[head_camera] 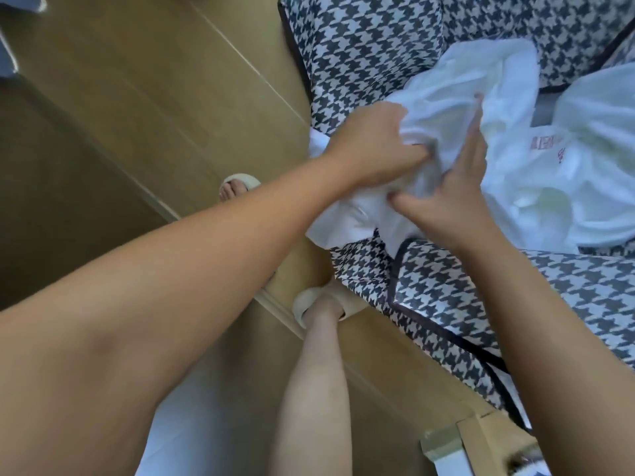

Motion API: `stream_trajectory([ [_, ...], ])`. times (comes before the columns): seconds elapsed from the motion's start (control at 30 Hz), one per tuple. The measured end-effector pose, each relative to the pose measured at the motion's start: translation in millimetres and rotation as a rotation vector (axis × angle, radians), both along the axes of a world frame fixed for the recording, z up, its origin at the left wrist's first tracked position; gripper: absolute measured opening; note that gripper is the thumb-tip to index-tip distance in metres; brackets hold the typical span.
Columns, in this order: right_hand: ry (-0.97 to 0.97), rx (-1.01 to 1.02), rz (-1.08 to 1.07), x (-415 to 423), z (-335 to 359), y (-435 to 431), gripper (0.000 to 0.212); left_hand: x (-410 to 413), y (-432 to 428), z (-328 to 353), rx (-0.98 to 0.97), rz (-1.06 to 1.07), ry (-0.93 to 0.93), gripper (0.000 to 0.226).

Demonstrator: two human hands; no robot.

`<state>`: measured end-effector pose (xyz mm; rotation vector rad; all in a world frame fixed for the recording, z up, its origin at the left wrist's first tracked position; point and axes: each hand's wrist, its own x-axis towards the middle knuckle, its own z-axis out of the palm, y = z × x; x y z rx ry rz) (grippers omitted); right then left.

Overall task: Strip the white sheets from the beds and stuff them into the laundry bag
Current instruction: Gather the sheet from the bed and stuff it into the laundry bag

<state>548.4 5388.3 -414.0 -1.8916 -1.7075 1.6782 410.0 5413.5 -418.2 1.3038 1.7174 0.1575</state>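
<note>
Wood floor (137, 97) underfoot, houndstooth cover (360, 46) ahead. White sheet (481, 80) bunched on it, straight before both hands, bulk trailing off right. Left hand (374, 146) clenched into near edge of bunch — firm grasp. Right hand (457, 197) just beside, fingers spread, pressing cloth. I judge left leads the pull. Red-printed white piece (546, 142) maybe laundry bag — can't tell.

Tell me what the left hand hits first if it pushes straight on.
The left hand grips the sheet, so it meets more sheet first; just beyond, probably the right hand, though depth is unclear.
</note>
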Motion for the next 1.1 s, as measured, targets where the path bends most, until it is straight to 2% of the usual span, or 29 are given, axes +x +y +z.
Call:
stream_trajectory([
  [0.07,0.030,-0.063,-0.009,0.3,8.8,7.4,0.104,22.0,16.0,29.6,-0.004,0.183,-0.258,0.035],
  [0.1,0.045,-0.078,-0.072,4.7,12.8,11.3,0.098,29.5,22.2,37.6,-0.056,0.281,-0.413,0.028],
  [0.17,0.116,-0.024,-0.254,18.1,20.1,18.6,0.058,44.0,31.0,44.4,-0.209,0.354,-0.630,0.019],
  [0.2,0.120,0.016,-0.372,26.5,23.8,21.2,0.036,52.1,34.5,47.6,-0.251,0.303,-0.697,0.023],
  [0.23,0.087,0.043,-0.519,35.1,24.3,23.9,0.023,60.6,36.1,48.3,-0.230,0.192,-0.711,0.034],
  [0.27,0.041,0.052,-0.698,46.6,20.7,26.4,0.020,67.3,35.9,44.6,-0.160,0.026,-0.639,0.050],
  [0.33,-0.009,0.014,-1.081,71.4,11.5,29.4,0.025,69.0,31.0,25.4,-0.030,-0.361,-0.267,0.086],
  [0.4,0.009,-0.046,-1.283,91.1,4.0,30.0,0.043,60.0,19.5,-3.2,-0.150,-0.546,0.058,0.103],
  [0.43,0.005,-0.043,-1.275,98.2,0.4,30.2,0.062,56.5,14.8,-17.7,-0.251,-0.532,0.103,0.099],
  [0.5,-0.175,0.010,-1.086,106.0,-0.8,29.2,0.101,61.3,10.1,-39.8,-0.341,-0.385,0.012,0.070],
  [0.53,-0.340,0.079,-0.923,105.0,5.7,29.7,0.107,70.5,11.3,-44.4,-0.331,-0.281,-0.061,0.057],
  [0.6,-0.594,0.302,-0.605,101.2,22.8,31.6,0.099,93.2,16.2,-40.8,-0.298,-0.094,-0.245,0.049],
  [0.63,-0.623,0.403,-0.445,98.7,28.8,32.2,0.091,104.1,16.9,-33.9,-0.285,-0.064,-0.298,0.045],
  [0.67,-0.608,0.443,-0.276,96.8,27.9,32.4,0.083,113.9,16.5,-33.0,-0.290,-0.082,-0.344,0.041],
  [0.73,-0.603,0.375,0.073,96.8,15.1,29.9,0.070,126.6,13.5,-35.3,-0.258,-0.296,-0.346,0.036],
  [0.77,-0.624,0.306,0.211,101.4,4.6,28.3,0.068,126.2,11.2,-37.6,-0.214,-0.478,-0.274,0.037],
  [0.83,-0.667,0.165,0.323,117.4,-15.9,24.7,0.065,114.2,14.1,-44.6,-0.118,-0.730,-0.124,0.047],
  [0.9,-0.712,0.050,0.333,137.0,-34.9,19.8,0.055,92.9,20.6,-50.4,-0.004,-0.836,0.002,0.060],
  [1.0,-0.771,-0.042,0.367,145.9,-52.2,10.8,0.050,64.7,37.3,-61.1,0.265,-0.949,0.205,0.053],
  [1.1,-0.814,-0.078,0.355,128.2,-53.8,13.4,0.048,50.1,51.9,-73.9,0.330,-1.049,0.420,0.048],
])
